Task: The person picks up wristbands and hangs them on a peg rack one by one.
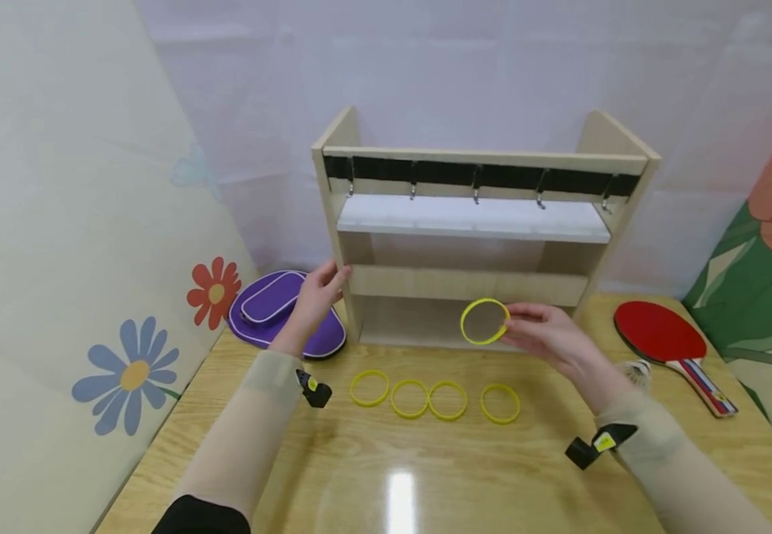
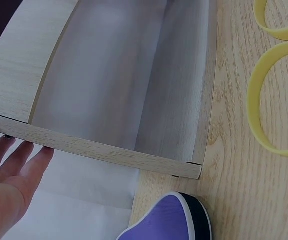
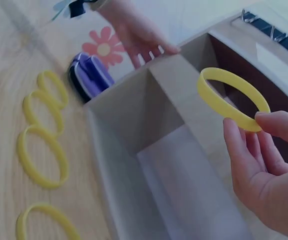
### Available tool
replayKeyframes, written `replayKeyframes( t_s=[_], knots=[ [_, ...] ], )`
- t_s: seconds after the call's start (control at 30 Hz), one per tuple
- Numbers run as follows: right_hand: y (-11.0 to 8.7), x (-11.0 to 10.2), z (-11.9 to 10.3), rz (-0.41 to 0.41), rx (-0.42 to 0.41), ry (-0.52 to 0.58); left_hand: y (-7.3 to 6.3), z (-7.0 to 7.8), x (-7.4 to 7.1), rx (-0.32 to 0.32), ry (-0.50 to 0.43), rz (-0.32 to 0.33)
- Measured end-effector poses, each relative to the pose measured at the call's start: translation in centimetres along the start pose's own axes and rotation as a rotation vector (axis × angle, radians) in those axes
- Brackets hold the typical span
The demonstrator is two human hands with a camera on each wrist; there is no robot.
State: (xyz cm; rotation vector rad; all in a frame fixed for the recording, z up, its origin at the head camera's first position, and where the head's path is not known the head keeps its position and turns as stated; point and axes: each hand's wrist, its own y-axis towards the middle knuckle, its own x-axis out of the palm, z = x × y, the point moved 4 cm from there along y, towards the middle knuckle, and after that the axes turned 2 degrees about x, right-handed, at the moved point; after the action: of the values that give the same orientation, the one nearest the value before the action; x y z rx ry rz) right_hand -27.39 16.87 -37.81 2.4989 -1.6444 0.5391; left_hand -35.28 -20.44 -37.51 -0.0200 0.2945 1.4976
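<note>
My right hand (image 1: 549, 334) pinches a yellow ring (image 1: 463, 326) between thumb and fingertips, in front of the lower part of a wooden shelf unit (image 1: 469, 283). The right wrist view shows this ring tilted above the unit's lower compartment. On the unit's left side panel, my left hand (image 1: 315, 300) rests with its fingertips; in the left wrist view its fingers (image 2: 34, 162) are fairly straight against the panel's outer face. Several more yellow rings (image 1: 369, 371) lie flat in a row on the table before the unit. Along the unit's top runs a black strip (image 1: 446, 172) with several metal hooks (image 1: 476, 194).
A purple paddle case (image 1: 271, 302) lies left of the unit, beside my left forearm. To the right are a red table tennis paddle (image 1: 659, 330) and a shuttlecock (image 1: 638, 372), partly hidden by my right wrist. Cloth-covered walls (image 1: 466, 67) stand behind and at both sides.
</note>
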Motion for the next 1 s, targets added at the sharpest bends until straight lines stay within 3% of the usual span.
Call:
replayKeyframes(
  t_s=[0.27, 0.57, 1.0],
  knots=[
    [1.1, 2.4, -1.7, 0.039, -0.023, 0.003, 0.0, -0.1, -0.2, 0.0, 0.014, 0.016],
    [2.5, 5.5, -3.0, 0.058, -0.039, 0.087, -0.1, 0.0, 0.0, 0.016, 0.03, 0.02],
    [4.2, 10.5, -6.0, 0.032, -0.077, 0.027, 0.1, -0.1, 0.0, 0.005, -0.002, 0.023]
  ],
)
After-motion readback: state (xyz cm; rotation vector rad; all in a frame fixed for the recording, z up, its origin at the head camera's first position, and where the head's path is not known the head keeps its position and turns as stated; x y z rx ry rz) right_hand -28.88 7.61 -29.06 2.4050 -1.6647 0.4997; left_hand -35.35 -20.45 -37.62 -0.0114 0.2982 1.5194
